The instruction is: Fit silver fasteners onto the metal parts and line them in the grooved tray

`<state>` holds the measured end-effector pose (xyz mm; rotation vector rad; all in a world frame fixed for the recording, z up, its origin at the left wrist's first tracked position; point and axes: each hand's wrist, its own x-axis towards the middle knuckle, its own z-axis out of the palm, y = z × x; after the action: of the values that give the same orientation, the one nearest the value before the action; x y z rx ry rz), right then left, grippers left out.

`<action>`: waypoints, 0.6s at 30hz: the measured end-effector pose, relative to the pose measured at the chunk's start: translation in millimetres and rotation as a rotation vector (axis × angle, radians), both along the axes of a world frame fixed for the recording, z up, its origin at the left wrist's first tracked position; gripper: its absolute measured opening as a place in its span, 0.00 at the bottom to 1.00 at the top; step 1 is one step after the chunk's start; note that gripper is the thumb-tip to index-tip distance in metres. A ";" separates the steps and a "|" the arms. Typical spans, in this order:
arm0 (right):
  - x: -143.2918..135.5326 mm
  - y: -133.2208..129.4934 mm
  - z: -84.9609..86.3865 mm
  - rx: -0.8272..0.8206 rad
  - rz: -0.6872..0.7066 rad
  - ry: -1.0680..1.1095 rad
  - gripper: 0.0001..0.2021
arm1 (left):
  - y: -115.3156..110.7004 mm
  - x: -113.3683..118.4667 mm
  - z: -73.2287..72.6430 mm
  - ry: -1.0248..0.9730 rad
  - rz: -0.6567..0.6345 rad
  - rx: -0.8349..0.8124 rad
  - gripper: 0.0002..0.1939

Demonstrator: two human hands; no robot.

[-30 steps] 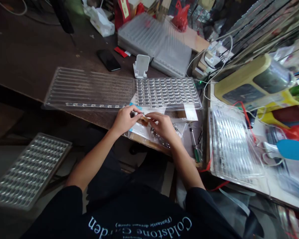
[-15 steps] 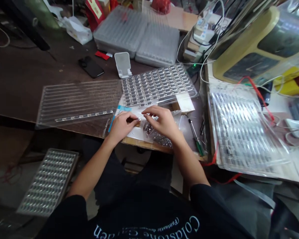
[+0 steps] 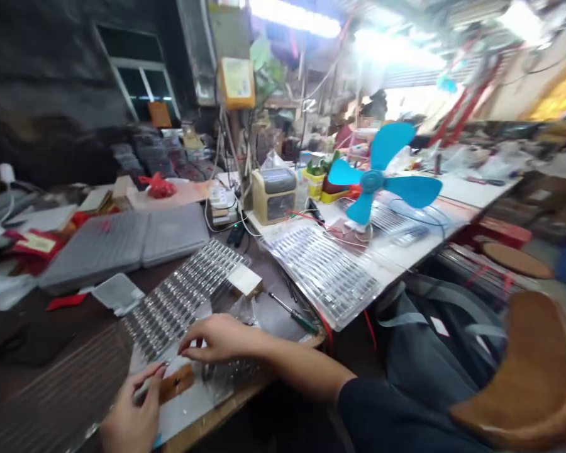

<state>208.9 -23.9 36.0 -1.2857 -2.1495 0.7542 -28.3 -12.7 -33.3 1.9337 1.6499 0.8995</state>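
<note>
My left hand (image 3: 132, 406) is at the lower left, thumb and forefinger pinching a small shiny metal part (image 3: 165, 363). Just beside those fingertips lies a brown wooden block (image 3: 183, 379) on a white sheet (image 3: 179, 412). My right hand (image 3: 217, 340) hovers over the sheet, its thumb and forefinger tips brought together; whatever is between them is too small to make out. Under the right hand, partly hidden, is a clear plastic bag (image 3: 238, 377) of small metal parts. Behind both hands lies a clear tray (image 3: 183, 296) filled with rows of metal parts.
A blurred ribbed tray (image 3: 61, 390) lies at left, near a dark phone (image 3: 31, 343). A white-topped box (image 3: 245, 279) and green-handled screwdriver (image 3: 302, 319) sit right. Beyond are stacked trays (image 3: 321, 267), a blue fan (image 3: 372, 181), a wooden chair (image 3: 523, 377) and a person (image 3: 346, 135).
The view has swung up and to the right, bringing the fan, chair and far room into sight. Both hands stay near the block, their finger positions much the same.
</note>
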 end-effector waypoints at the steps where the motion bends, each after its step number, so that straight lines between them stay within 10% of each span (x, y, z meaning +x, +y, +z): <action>1: -1.6 1.0 -0.4 -0.013 0.003 -0.016 0.10 | -0.3 -1.6 0.3 -0.009 -0.009 -0.009 0.20; 8: 40.6 4.5 13.2 0.051 -0.200 -0.006 0.10 | 6.4 68.7 55.6 -0.249 -0.281 0.148 0.18; 18: 36.2 8.3 1.7 0.091 -0.172 0.082 0.09 | 2.7 41.5 65.5 -0.073 -0.239 0.293 0.09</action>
<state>245.0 -15.6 37.7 -1.3482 -1.9565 0.6199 13.2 -10.0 32.2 2.2033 1.2671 1.1483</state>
